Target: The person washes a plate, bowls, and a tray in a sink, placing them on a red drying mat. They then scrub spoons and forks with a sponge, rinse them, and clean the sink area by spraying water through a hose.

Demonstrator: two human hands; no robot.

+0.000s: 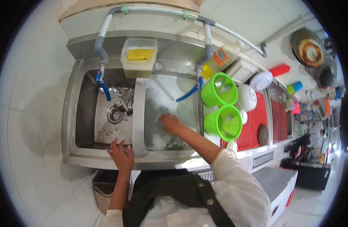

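My left hand [121, 156] rests with fingers spread on the front rim of the left basin [87, 147] and holds nothing. Several pieces of metal cutlery [125, 99] lie in that basin beside its drain [115, 114]. My right hand [170, 123] reaches into the cloudy, soapy water [170, 102] of the right basin. Its fingers look apart and slightly bent, their tips partly under the surface; no object shows in them. What lies below the water is hard to make out.
Blue tap hoses [105, 90] hang over both basins. Behind them stands a plastic tub [140, 70] with a yellow sponge [140, 55]. To the right are two green baskets [210, 126] with utensils, white bowls [246, 97] and a red mat [257, 117]. A bin [102, 193] stands below left.
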